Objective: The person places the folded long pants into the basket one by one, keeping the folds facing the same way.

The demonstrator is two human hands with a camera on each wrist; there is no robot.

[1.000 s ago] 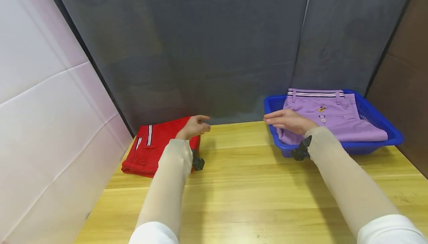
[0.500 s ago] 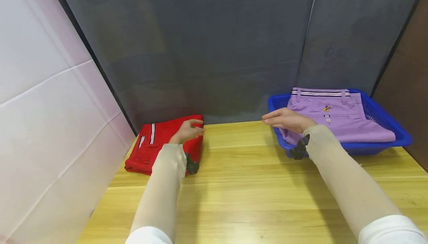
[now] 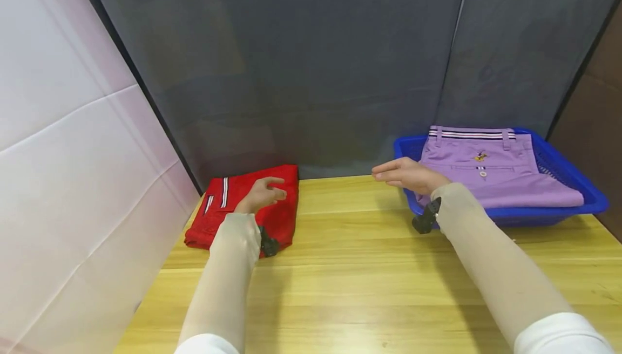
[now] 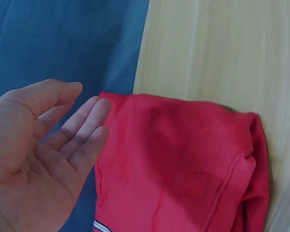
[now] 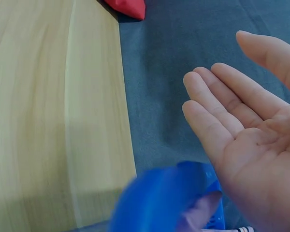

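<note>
Both hands slack, holding nothing — left hand [image 3: 261,195] over red shorts' [image 3: 279,219] rt edge, right hand [image 3: 408,176] near blue basket's [image 3: 510,215] left rim — bare tabletop [image 3: 350,235] btwn.

The blue basket [image 5: 159,203] is blurred in the right wrist view. The red shorts [image 4: 183,169] are cut off by the lower edge of the left wrist view.

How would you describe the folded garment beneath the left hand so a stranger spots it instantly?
Start at the wooden table and go to its far left corner. The folded red shorts lie there under the left hand, directly on the wood; the purple shorts sit in a blue basket.
</note>
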